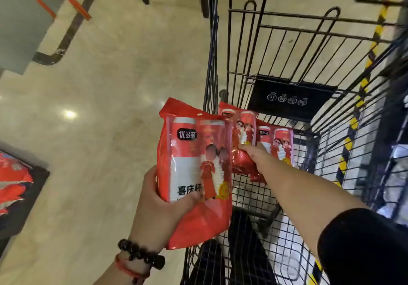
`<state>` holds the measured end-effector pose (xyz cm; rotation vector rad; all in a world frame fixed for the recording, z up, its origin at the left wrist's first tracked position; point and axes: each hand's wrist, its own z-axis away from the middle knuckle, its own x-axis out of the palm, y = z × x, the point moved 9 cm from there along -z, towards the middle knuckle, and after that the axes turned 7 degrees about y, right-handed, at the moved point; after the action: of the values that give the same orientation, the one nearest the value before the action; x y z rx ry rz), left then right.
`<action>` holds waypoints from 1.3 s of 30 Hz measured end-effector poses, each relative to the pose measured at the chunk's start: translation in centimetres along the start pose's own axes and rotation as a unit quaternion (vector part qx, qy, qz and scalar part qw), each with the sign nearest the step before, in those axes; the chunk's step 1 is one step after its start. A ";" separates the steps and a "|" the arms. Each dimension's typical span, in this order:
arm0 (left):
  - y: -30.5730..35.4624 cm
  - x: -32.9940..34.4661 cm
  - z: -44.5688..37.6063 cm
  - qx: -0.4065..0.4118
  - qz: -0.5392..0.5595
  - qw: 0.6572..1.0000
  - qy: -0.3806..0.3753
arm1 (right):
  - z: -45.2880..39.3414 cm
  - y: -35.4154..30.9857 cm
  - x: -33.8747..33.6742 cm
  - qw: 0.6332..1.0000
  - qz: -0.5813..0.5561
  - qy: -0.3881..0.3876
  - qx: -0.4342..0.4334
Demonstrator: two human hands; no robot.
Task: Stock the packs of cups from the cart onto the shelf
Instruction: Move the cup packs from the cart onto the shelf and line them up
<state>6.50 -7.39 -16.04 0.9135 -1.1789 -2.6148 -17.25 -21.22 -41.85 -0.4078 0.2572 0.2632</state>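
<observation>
Beside the cart (220,68), two hands on red packs of cups.
At six o'clock the left hand (159,209) grips a red pack (194,174) from below, thumb across its front, held upright outside the basket's left wall. At three o'clock the right hand (254,152) reaches into the basket and holds a second pack (240,143); a third pack (278,143) lies just beside it. More red packs (13,181) sit at nine o'clock.

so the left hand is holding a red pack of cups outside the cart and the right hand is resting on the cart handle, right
Not quite. In the head view the right hand is inside the cart, reaching onto another red pack. The left hand does hold a red pack of cups outside it.
</observation>
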 end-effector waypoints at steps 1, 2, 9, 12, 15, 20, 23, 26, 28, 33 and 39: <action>0.0 -0.2 -0.1 0.000 -0.006 1.000 0.002 | -0.1 -0.1 -0.2 1.000 0.005 0.008 -0.004; 0.0 -0.3 -0.2 0.001 -0.011 1.000 0.002 | 0.1 -0.1 -0.3 1.000 0.000 0.008 0.001; 0.4 -0.4 -0.2 0.014 -0.027 1.000 -0.001 | 2.4 -0.6 -0.8 0.999 -0.042 -0.016 -0.015; 0.5 0.3 -0.2 0.014 -0.031 0.999 -0.004 | 4.5 -0.2 -2.8 0.998 -0.031 0.020 -0.059; 0.7 0.9 0.1 0.016 -0.031 0.999 -0.013 | 8.3 0.1 -5.7 0.991 -0.033 0.045 -0.123; 0.5 1.9 1.2 0.032 -0.028 0.998 -0.049 | 15.6 3.3 -11.1 0.974 -0.060 0.136 -0.171; 0.2 1.9 2.4 0.057 -0.043 0.994 -0.077 | 21.0 6.1 -13.1 0.965 -0.089 0.169 -0.181; -0.7 1.2 3.7 0.095 -0.064 0.986 -0.120 | 25.5 10.6 -14.3 0.954 -0.147 0.198 -0.169; -0.9 0.3 5.3 0.122 -0.075 0.980 -0.139 | 28.8 13.6 -14.8 0.939 -0.196 0.227 -0.169; -1.1 -0.9 10.4 0.154 -0.043 0.968 -0.195 | 36.0 21.0 -15.7 0.906 -0.232 0.315 -0.162; -0.8 2.1 17.8 0.192 -0.035 0.927 -0.319 | 45.6 30.4 -18.8 0.845 -0.304 0.409 -0.165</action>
<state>-5.39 3.78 -8.51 0.1072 -1.8810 -2.8863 -35.16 21.11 -6.63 -0.9135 0.9080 -0.5292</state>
